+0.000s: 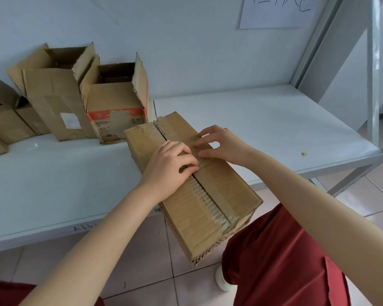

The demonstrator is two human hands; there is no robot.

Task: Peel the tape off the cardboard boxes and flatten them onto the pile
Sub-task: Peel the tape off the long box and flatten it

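Taped brown cardboard box [219,191] lying closed, overhanging the shelf [274,120] edge.
Clear tape [210,164] wrinkles along its torn centre seam; open boxes [115,100] stand upright behind, at the left.

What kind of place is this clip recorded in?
Probably a storeroom or packing area: grey metal shelving, opened cardboard boxes lined against the wall, and a handwritten paper sign stuck higher up.

A white shelf board [263,111] runs along a pale wall [164,29], where a handwritten paper sheet [272,14] hangs at the top. A grey metal upright [373,62] stands at the right. A small yellowish speck [304,154] lies near the board's front edge, which carries a barcode sticker [158,210]. Below are a tiled floor [142,250], red trousers [274,261] and a white shoe [223,281]
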